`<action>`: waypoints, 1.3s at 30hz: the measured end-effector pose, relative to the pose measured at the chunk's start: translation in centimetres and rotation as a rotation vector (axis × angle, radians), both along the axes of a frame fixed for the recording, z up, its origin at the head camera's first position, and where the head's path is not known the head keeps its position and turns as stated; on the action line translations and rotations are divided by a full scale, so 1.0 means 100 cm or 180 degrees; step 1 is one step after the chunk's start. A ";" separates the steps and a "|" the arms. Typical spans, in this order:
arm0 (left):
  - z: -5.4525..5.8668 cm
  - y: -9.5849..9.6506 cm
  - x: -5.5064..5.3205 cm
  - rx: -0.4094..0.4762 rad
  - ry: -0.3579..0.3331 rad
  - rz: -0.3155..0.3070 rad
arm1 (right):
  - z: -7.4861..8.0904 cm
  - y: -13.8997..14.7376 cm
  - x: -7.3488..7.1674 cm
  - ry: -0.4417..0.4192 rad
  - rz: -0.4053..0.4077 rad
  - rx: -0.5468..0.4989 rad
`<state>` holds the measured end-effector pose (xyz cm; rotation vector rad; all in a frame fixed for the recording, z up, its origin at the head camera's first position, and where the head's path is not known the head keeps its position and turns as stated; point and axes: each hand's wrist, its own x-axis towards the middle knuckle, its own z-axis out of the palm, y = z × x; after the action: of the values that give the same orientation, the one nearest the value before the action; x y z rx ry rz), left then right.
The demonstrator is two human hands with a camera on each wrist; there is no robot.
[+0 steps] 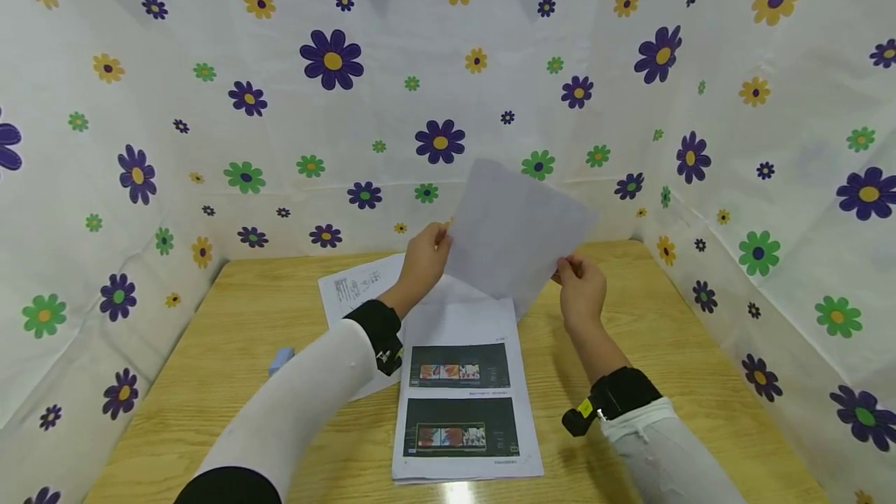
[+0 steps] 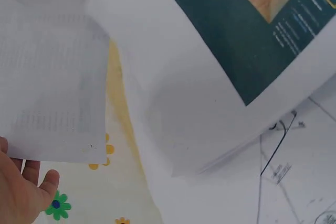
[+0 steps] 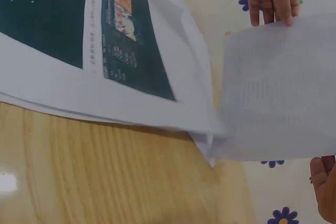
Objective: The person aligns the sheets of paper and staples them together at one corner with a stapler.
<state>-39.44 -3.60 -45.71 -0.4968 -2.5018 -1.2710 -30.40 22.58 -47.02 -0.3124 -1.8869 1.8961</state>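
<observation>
A single white sheet of paper (image 1: 521, 232) is held up, tilted, above the far part of the table. My left hand (image 1: 423, 259) pinches its left edge, and my right hand (image 1: 582, 290) pinches its lower right edge between thumb and fingers. Faint print shows through the sheet (image 2: 58, 72) in the left wrist view. Below it lies a stack of printed pages (image 1: 458, 391) with two dark pictures on top; the raised sheet's lower corner overlaps the stack's far end. In the right wrist view both hands grip opposite edges of the sheet (image 3: 278, 93).
Another paper with writing and drawn lines (image 1: 353, 290) sticks out from under the stack's left side. A small light blue block (image 1: 281, 360) sits on the wooden table (image 1: 238, 333) to the left. A flower-patterned cloth (image 1: 392, 115) encloses the back and sides.
</observation>
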 end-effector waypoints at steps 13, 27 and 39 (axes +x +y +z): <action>0.023 -0.033 0.026 -0.0072 0.0184 -0.0182 | 0.027 -0.008 0.010 0.0589 0.0093 0.0336; 0.047 -0.058 0.063 -0.0119 -0.0142 -0.0229 | 0.071 -0.026 0.042 0.0438 0.0290 0.0536; 0.064 -0.067 0.090 0.0216 -0.0265 -0.0223 | 0.063 -0.017 0.045 0.0301 0.0633 0.0460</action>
<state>-30.44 -10.31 -39.26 -0.5301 -2.5190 -1.4256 -25.89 20.87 -40.73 0.0112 -2.0413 1.8484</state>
